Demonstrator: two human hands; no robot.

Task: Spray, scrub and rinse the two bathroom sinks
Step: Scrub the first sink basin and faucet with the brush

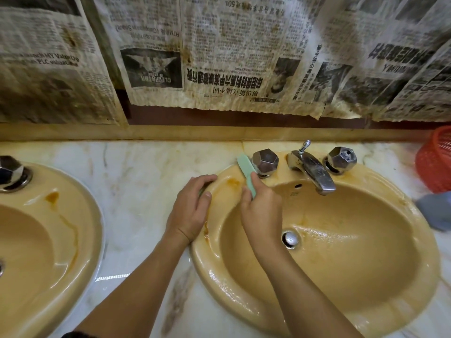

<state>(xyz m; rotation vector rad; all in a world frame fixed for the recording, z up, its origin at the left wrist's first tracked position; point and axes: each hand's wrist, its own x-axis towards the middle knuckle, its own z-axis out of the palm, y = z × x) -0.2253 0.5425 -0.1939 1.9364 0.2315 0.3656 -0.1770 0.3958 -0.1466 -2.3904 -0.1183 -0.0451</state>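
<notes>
Stained old newspaper sheets [219,57] hang across wall ahead of me. Wooden ledge [195,132] below them. Marble tabletop [146,172], veined, blotched brown. Red mesh basket [436,159] at far right edge, grey object [434,209] just before it, blurred.

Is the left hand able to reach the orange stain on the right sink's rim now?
Probably yes. The left hand rests on the right sink rim, and the orange stain lies just beside its fingers, uncovered. The right hand holding the green brush is close.
</notes>
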